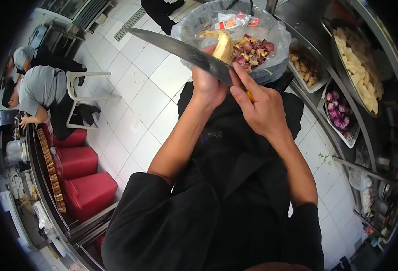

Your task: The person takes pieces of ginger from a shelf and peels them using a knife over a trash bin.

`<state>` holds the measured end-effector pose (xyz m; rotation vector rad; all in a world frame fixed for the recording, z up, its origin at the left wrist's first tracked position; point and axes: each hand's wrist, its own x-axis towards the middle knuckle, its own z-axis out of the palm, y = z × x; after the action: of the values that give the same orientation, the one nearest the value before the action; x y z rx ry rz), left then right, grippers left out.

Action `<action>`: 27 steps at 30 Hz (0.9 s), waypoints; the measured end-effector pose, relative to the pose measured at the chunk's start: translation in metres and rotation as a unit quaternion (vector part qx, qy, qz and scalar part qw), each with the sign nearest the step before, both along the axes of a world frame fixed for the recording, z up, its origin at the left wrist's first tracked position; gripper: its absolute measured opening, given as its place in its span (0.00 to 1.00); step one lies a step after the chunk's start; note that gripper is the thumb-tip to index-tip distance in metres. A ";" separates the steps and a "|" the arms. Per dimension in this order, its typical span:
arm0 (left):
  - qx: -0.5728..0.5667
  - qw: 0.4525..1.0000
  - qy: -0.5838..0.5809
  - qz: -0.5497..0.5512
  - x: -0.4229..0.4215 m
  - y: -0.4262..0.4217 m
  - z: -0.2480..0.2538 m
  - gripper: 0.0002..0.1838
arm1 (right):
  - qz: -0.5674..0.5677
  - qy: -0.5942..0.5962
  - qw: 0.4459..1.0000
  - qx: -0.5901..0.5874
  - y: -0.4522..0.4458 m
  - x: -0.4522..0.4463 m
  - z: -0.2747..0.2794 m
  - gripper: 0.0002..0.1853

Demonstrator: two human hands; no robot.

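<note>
A large knife [181, 53] with a broad, dark grey blade is in my right hand [263, 107]. Its fingers close near the heel of the blade, and a bit of yellow shows at the handle. My left hand [208, 86], partly hidden behind the blade, grips a pale yellow, peeled-looking piece of ginger [224, 47]. The blade lies across in front of the ginger; whether its edge touches it, I cannot tell. Both hands are over the near side of a bin lined with a clear plastic bag [278, 38], which holds reddish-purple and yellowish peelings [252, 52].
On the right are a tray of pale peeled pieces [357, 67], a basket of brown ginger [305, 67] and a basket of purple onions [338, 110]. Red bins [88, 192] line the left counter. Two people work beyond a white chair [74, 83].
</note>
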<state>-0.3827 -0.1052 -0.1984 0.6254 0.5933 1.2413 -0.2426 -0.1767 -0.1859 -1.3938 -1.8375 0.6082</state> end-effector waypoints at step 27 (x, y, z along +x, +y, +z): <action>-0.012 0.996 0.005 0.090 0.010 -0.012 0.008 0.20 | -0.034 -0.076 0.993 0.084 0.003 -0.010 -0.003 0.27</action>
<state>-0.3726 -0.1170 -0.1908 0.5673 0.6830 1.3984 -0.2526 -0.1732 -0.1886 -1.4171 -1.9033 0.3116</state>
